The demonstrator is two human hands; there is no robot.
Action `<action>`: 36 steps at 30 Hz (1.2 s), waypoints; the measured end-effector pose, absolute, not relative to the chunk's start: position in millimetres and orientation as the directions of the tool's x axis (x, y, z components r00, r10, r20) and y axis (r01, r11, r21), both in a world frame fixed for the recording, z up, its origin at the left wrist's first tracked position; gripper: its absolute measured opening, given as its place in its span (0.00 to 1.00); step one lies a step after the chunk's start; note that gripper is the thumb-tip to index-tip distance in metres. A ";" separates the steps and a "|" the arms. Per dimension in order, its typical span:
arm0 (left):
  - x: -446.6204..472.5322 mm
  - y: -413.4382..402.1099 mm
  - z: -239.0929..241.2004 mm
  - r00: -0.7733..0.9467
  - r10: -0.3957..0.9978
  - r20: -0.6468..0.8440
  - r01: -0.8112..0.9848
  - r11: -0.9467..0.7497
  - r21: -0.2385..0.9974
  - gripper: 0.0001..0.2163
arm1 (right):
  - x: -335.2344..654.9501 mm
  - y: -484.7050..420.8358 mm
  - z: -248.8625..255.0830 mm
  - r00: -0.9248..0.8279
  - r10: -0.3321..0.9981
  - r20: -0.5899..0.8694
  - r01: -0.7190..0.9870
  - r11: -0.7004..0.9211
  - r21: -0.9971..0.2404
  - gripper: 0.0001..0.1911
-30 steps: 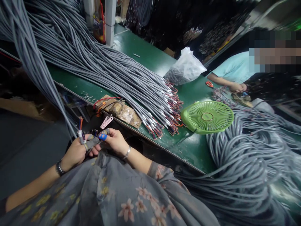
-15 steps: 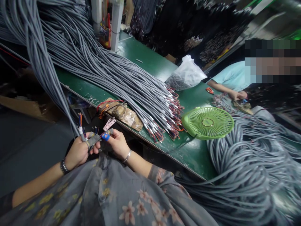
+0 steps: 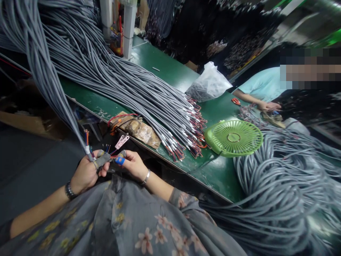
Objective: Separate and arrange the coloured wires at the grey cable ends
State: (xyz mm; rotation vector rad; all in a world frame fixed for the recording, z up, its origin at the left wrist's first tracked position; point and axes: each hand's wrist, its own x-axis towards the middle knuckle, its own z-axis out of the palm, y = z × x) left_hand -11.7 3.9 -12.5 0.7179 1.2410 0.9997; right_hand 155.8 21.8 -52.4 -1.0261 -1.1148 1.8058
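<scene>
My left hand (image 3: pixel 86 174) is closed round the end of a grey cable (image 3: pixel 84 144) from a thick bundle that hangs off the table at left. Coloured wires fan out above its grey-taped fingers. My right hand (image 3: pixel 135 165), with blue tape on the thumb, pinches thin red and blue wires (image 3: pixel 113 155) that run across from the left hand. A small gap separates the two hands, just above my lap. A pink clip (image 3: pixel 122 141) sits at the table edge above them, beside a worn wooden block (image 3: pixel 144 132) with wires over it.
Many grey cables with stripped ends (image 3: pixel 149 96) lie across the green table (image 3: pixel 170 64). A green fan (image 3: pixel 234 138) stands right of them, a white plastic bag (image 3: pixel 210 81) behind. Coiled cables (image 3: pixel 279 185) fill the right side. A co-worker's hand (image 3: pixel 268 106) is at the far right.
My right hand has drawn slightly away from my left, and more of the red and blue wires shows stretched between them. The camera view has shifted a little.
</scene>
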 end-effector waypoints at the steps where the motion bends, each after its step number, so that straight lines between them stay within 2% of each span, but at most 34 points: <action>1: -13.9 4.4 -11.9 0.039 0.904 -0.425 -0.213 0.424 0.881 0.19 | 158.3 23.0 -55.3 -0.394 0.887 -0.239 -0.186 -0.332 -0.925 0.32; 5: -21.1 8.7 -8.6 0.158 0.872 -0.464 -0.164 0.487 0.858 0.19 | 165.0 36.0 -62.3 -0.273 0.902 -0.335 -0.300 -0.411 -0.861 0.36; 8: -22.4 13.2 -7.0 0.254 0.838 -0.482 -0.122 0.522 0.844 0.19 | 162.1 50.0 -58.6 -0.286 0.864 -0.413 -0.359 -0.497 -0.790 0.34; 15: -22.0 23.9 -10.5 0.367 0.785 -0.499 -0.060 0.555 0.830 0.19 | 145.7 61.9 -54.0 -0.324 0.868 -0.377 -0.448 -0.492 -0.747 0.29; 25: -17.1 26.2 -13.0 0.384 0.758 -0.527 -0.036 0.583 0.812 0.20 | 139.2 60.4 -54.7 -0.233 0.874 -0.427 -0.527 -0.482 -0.700 0.25; 32: -19.5 21.7 -10.4 0.357 0.775 -0.521 -0.033 0.568 0.823 0.21 | 143.4 60.7 -50.3 -0.323 0.821 -0.471 -0.516 -0.570 -0.639 0.30; 36: -19.5 13.9 -5.0 0.335 0.785 -0.522 -0.041 0.565 0.824 0.22 | 144.8 58.5 -48.6 -0.330 0.836 -0.438 -0.498 -0.549 -0.672 0.25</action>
